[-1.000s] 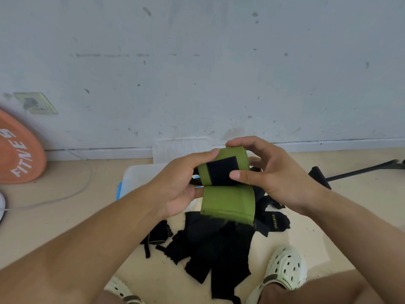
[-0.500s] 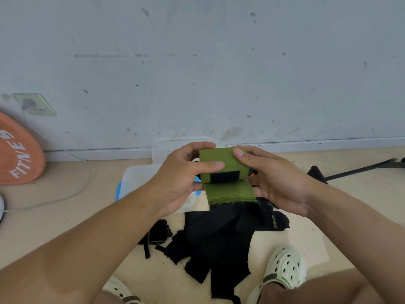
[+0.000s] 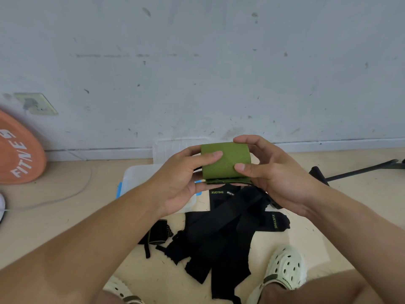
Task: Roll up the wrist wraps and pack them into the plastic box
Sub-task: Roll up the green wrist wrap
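Green wrap, rolled, pinched between my left hand and right hand. Risk: slackened pinch lets it unroll before reaching the box, 9 o'clock.

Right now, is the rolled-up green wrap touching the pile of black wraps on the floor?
Apart. The head view shows both hands holding the rolled green fabric wrist wrap up in the air, above the black wraps lying on the floor.

Scuffed pale wall with a socket meets beige floor.
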{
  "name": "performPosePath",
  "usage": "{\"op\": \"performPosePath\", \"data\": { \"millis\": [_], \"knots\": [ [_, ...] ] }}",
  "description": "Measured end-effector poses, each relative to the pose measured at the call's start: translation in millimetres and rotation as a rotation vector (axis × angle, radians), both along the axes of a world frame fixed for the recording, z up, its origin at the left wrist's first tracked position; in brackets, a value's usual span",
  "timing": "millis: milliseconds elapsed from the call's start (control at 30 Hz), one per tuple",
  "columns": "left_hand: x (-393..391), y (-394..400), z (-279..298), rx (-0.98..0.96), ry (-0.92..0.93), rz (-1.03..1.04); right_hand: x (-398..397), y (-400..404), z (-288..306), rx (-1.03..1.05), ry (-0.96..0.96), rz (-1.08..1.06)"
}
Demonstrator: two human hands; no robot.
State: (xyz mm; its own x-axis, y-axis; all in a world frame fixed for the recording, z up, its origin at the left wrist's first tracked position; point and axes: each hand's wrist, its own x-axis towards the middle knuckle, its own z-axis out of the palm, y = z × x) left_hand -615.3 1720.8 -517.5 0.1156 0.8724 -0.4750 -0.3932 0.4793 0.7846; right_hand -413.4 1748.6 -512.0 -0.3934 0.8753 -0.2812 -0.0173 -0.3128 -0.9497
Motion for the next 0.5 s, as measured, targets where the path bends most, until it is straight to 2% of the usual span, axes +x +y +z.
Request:
{"op": "performPosePath", "data": {
  "millis": [133,233,333,500],
  "knots": [
    [-1,1,-2,0.053,0.036,0.018,-3,1,-1,-0.035,-0.036,-0.014],
    [1,-3,-6,0.122,0.147,-0.016,-8,-2,-6,-0.114,-0.074,-0.039],
    [9,-9,-10,0.188,0.25,-0.054,-16,-7,-15,-0.176,-0.024,-0.092],
    [27,-18,-13,0.099,0.142,0.027,-25,-18,-24,-0.258,0.088,-0.159]
  ]
}}
